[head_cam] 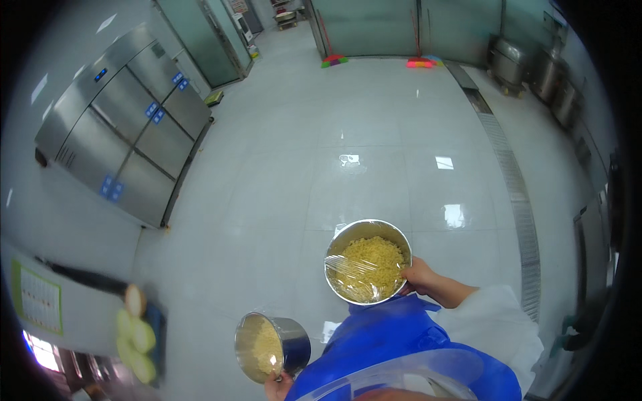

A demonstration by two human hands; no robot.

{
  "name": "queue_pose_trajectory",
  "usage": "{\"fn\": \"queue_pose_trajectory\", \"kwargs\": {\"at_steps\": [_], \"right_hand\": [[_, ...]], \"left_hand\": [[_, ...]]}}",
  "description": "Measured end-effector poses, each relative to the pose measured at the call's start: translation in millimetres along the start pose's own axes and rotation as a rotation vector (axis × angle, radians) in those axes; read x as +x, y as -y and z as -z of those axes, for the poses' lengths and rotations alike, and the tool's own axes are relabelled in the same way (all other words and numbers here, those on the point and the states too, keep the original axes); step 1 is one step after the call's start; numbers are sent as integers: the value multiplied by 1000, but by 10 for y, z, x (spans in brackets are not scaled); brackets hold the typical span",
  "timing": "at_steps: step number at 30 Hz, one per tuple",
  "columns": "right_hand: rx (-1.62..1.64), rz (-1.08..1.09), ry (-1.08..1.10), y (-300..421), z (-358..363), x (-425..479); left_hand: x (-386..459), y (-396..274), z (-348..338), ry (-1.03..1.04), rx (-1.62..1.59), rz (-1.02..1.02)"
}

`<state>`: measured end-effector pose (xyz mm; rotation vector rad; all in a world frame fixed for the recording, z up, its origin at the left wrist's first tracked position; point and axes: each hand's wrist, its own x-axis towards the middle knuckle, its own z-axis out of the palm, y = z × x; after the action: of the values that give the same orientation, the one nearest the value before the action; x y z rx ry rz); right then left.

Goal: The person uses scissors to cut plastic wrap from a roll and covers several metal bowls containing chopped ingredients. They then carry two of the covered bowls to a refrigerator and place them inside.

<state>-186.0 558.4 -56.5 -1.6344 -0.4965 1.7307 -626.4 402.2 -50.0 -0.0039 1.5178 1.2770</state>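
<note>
My right hand [420, 276] grips the rim of a round stainless steel pot [330, 280], held in front of my blue apron [386, 331]. Yellow, crumbly grain-like food [373, 255] fills its lower part, beneath clear plastic wrap [353, 265] stretched over the mouth. Lower and to the left, a second steel pot [297, 341] is tilted with its mouth facing left. My left hand [279, 387] holds that one by its rim. Paler yellow crumbly food [267, 346] lies inside, and clear film shows at its edge.
A steel multi-door refrigerator [125, 125] stands at the left wall. Pale green produce [136, 346] sits lower left. A drain grate [521, 225] runs along the right, near large steel pots [511, 62]. Brooms [333, 61] lean against the far glass partition [366, 27]. Pale tiles [281, 190] cover the floor.
</note>
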Motion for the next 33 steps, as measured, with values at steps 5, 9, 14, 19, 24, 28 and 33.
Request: {"fn": "queue_pose_trajectory", "kwargs": {"at_steps": [5,9,14,19,24,28,33], "right_hand": [[-228,43,199,27,-399,18],[-316,0,394,-212,-587,441],[-430,16,652,-572,-1100,745],[-595,83,912,24,-1092,715],[-665,38,1008,542,-1641,1197],[-760,-8,1111,885,-1839,1460],[-861,7,1232,1363,-2065,1779]], "left_hand": [[-144,185,358,-133,-85,-16],[-91,661,576,-253,-280,-110],[935,981,1091,-367,-737,-31],[1478,599,882,-354,-842,-180],[2319,-670,-290,-197,-652,-225],[2612,-1072,-731,-72,-436,-219],[2714,-1275,-1162,-38,-239,-162]]}}
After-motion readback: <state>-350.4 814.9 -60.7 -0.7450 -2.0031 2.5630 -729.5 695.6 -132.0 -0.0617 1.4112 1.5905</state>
